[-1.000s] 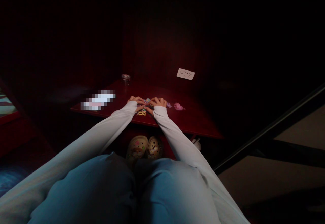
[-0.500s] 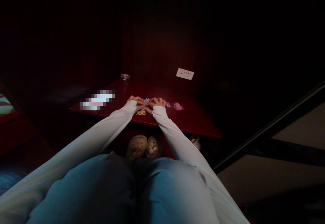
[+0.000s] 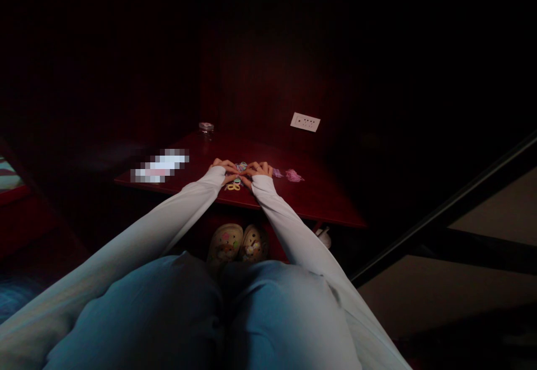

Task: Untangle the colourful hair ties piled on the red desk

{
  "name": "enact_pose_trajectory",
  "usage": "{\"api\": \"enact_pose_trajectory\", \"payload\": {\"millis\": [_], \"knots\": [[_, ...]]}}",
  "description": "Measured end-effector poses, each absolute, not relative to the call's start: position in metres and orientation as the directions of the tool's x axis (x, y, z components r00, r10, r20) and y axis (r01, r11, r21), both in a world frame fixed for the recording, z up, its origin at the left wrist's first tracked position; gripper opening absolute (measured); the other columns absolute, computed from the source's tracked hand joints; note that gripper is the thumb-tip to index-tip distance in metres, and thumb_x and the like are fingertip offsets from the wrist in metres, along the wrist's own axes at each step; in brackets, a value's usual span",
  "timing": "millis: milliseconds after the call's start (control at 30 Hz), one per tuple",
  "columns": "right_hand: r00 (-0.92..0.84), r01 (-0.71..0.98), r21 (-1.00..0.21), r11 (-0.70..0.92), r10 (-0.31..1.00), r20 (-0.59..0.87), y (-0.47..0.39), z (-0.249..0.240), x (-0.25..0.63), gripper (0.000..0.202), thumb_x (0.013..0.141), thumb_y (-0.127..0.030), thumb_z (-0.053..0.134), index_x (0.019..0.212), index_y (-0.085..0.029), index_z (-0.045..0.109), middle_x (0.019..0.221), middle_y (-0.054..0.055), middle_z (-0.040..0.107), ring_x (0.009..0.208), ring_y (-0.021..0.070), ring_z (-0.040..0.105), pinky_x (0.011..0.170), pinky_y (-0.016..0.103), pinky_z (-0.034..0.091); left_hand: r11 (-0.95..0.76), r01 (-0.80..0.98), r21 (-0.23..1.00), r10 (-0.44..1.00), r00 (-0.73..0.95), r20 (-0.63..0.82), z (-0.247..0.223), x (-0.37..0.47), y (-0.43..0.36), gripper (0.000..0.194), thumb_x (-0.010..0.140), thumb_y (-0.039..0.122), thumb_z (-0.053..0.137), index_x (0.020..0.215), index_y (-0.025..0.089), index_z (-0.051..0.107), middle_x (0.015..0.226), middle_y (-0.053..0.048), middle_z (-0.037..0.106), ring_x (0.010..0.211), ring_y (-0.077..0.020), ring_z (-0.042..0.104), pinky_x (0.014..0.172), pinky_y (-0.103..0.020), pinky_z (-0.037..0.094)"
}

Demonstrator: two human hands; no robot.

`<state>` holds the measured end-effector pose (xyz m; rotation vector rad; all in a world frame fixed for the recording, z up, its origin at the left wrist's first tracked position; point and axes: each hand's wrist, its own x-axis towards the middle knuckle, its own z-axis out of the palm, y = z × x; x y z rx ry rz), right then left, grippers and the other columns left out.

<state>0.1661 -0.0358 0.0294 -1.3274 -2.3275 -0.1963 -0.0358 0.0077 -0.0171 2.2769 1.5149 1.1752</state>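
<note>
My left hand point(image 3: 225, 167) and my right hand point(image 3: 258, 169) meet over the dark red table, fingers bent and tips nearly touching. Between and beyond them lies a loose heap of small pastel loops point(image 3: 241, 166), which look like elastic hair ties. Both hands seem to pinch at this heap; what is between the fingertips is too small to make out. Just below the fingertips shows a pale green loop point(image 3: 237, 179). Yellow loops point(image 3: 233, 187) lie nearer the table's front edge. Beside my right hand is a purple bunch point(image 3: 277, 173), and farther right a pink bunch point(image 3: 294, 176).
A clear jar with a lid point(image 3: 206, 130) stands at the table's back left. Something bright and pixelated point(image 3: 161, 165) lies at the left. A white wall socket point(image 3: 305, 122) is behind the table point(image 3: 323, 202). Beneath the front edge are my clogs point(image 3: 226, 241).
The pale green loop below the fingertips shows more plainly, and the yellow loops look slightly shifted. My fingers have moved only a little; both hands stay over the heap.
</note>
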Motion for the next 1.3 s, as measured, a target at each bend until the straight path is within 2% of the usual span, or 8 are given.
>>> {"api": "enact_pose_trajectory", "payload": {"millis": [300,467,633,800,933,1133,1233,1300], "knots": [[-0.428,0.855,-0.082,0.512,0.785,0.447,-0.039,0.032,0.166,0.026,0.1,-0.04,0.059,0.115,-0.029,0.078,0.129,0.005,0.065,0.117,0.0269,0.04,0.099,0.04,0.028,-0.486,0.713,0.506,0.828,0.19,0.528,-0.021,-0.037,0.013,0.02,0.079,0.048,0.079,0.09,0.032,0.085,0.107,-0.003,0.075,0.105,-0.027,0.053,0.094,-0.042,0.038],[-0.395,0.856,-0.128,0.501,0.793,0.463,-0.038,0.031,0.168,0.026,0.1,-0.042,0.059,0.111,-0.03,0.079,0.127,0.004,0.066,0.117,0.0263,0.039,0.099,0.04,0.028,-0.483,0.719,0.5,0.827,0.188,0.529,-0.021,-0.037,0.012,0.021,0.08,0.047,0.078,0.093,0.033,0.085,0.108,-0.003,0.075,0.106,-0.0274,0.053,0.095,-0.043,0.037],[-0.253,0.842,-0.316,0.438,0.836,0.487,-0.031,0.03,0.174,0.029,0.101,-0.046,0.057,0.105,-0.031,0.082,0.123,0.003,0.069,0.117,0.0253,0.04,0.1,0.041,0.026,-0.479,0.709,0.518,0.832,0.179,0.525,-0.021,-0.035,0.009,0.02,0.082,0.045,0.077,0.094,0.032,0.085,0.11,-0.003,0.074,0.107,-0.0269,0.053,0.099,-0.044,0.037],[0.045,0.795,-0.549,0.259,0.877,0.479,-0.02,0.031,0.19,0.027,0.099,-0.045,0.06,0.104,-0.029,0.081,0.12,0.003,0.069,0.117,0.0262,0.04,0.1,0.043,0.025,-0.491,0.69,0.532,0.825,0.172,0.538,-0.016,-0.032,0.004,0.017,0.083,0.042,0.074,0.089,0.03,0.084,0.106,-0.003,0.074,0.105,-0.026,0.053,0.098,-0.043,0.038],[0.269,0.759,-0.642,0.111,0.845,0.463,-0.013,0.032,0.217,0.027,0.098,-0.042,0.061,0.103,-0.024,0.081,0.123,0.008,0.067,0.119,0.0301,0.039,0.101,0.047,0.024,-0.494,0.678,0.544,0.82,0.156,0.55,-0.011,-0.032,0.001,0.017,0.086,0.041,0.071,0.086,0.029,0.082,0.105,-0.002,0.075,0.102,-0.0249,0.054,0.098,-0.042,0.039],[0.303,0.788,-0.612,0.068,0.822,0.481,-0.001,0.021,0.246,0.028,0.094,-0.04,0.063,0.097,-0.018,0.08,0.123,0.016,0.066,0.118,0.0344,0.037,0.096,0.051,0.026,-0.475,0.672,0.569,0.826,0.117,0.551,-0.008,-0.033,0.001,0.019,0.09,0.037,0.064,0.092,0.027,0.08,0.108,-0.002,0.075,0.102,-0.0236,0.057,0.101,-0.042,0.038],[0.283,0.845,-0.534,0.038,0.815,0.505,0.004,0.018,0.247,0.028,0.093,-0.04,0.062,0.098,-0.021,0.081,0.125,0.015,0.063,0.116,0.0337,0.038,0.094,0.049,0.028,-0.453,0.667,0.592,0.834,0.084,0.545,-0.006,-0.034,0.0,0.021,0.091,0.038,0.062,0.092,0.026,0.08,0.108,-0.002,0.074,0.104,-0.0243,0.057,0.101,-0.041,0.039],[0.249,0.868,-0.491,0.074,0.791,0.559,0.003,0.02,0.242,0.03,0.095,-0.041,0.058,0.108,-0.025,0.081,0.132,0.014,0.06,0.116,0.0331,0.037,0.096,0.049,0.029,-0.449,0.658,0.605,0.836,0.07,0.544,-0.005,-0.033,-0.001,0.023,0.092,0.038,0.06,0.092,0.025,0.079,0.107,-0.002,0.075,0.104,-0.0243,0.057,0.101,-0.041,0.04]]}}
